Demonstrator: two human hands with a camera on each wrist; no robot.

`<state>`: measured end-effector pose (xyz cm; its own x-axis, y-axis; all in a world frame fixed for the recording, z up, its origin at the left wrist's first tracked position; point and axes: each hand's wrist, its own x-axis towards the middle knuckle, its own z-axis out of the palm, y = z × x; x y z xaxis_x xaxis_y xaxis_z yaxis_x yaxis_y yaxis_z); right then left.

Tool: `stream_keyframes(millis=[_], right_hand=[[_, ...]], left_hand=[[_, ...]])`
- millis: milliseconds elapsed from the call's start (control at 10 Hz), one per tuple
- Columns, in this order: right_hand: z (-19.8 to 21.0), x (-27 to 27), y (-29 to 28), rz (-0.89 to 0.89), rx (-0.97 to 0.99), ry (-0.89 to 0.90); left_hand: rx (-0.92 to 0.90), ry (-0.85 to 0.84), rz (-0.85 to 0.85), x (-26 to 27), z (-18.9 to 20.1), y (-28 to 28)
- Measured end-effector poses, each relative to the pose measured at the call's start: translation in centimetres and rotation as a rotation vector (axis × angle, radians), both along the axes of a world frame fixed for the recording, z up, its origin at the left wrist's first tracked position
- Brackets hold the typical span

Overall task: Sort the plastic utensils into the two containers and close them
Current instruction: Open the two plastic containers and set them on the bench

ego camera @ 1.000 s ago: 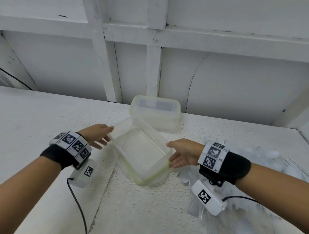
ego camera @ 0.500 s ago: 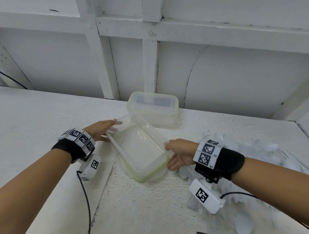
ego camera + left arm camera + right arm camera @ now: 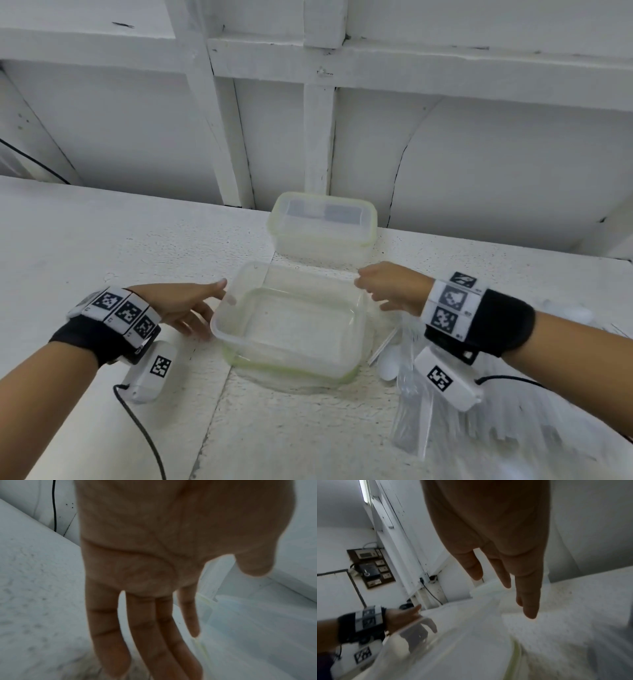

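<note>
open container (image 3: 291,322), between both hands' fingers (image 3: 219,291)

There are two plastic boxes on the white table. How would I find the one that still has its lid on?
Start at the white painted wall behind the white table and find the upright post in the middle. At its foot stands the clear rectangular plastic box with a green-edged lid. Unlike the open clear box nearer the person, between the two hands, it is closed and no hand touches it.

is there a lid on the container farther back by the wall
Yes, in the head view the rear container by the wall carries a green-rimmed lid, while the near container between the hands is open at the top.
</note>
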<state>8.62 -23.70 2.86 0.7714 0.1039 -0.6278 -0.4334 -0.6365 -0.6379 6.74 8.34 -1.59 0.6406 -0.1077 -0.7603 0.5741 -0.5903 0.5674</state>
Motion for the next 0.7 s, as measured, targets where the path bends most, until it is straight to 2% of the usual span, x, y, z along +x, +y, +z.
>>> stream_keyframes(millis=[200,300,500,600,700], right_hand=[[3.3,6.6,-3.3,-0.249,0.172,-0.072],[3.7,9.7,-3.1,-0.32,0.156,-0.074],[1.8,12.8,-0.9,-0.364,0.076,-0.087],[-0.3,14.8,-0.9,-0.215,-0.079,-0.138],[-1.6,15.9,-0.5,-0.295,-0.084,-0.199]], left_hand=[[0.054,-0.264,0.206,6.0,2.3,-0.3],[0.033,-0.364,0.264,10.6,3.3,-2.0],[0.172,-0.427,0.175,17.3,2.7,-5.9],[0.206,-0.403,0.095,18.8,1.6,-7.4],[0.269,-0.432,0.021,19.5,1.0,-8.3]])
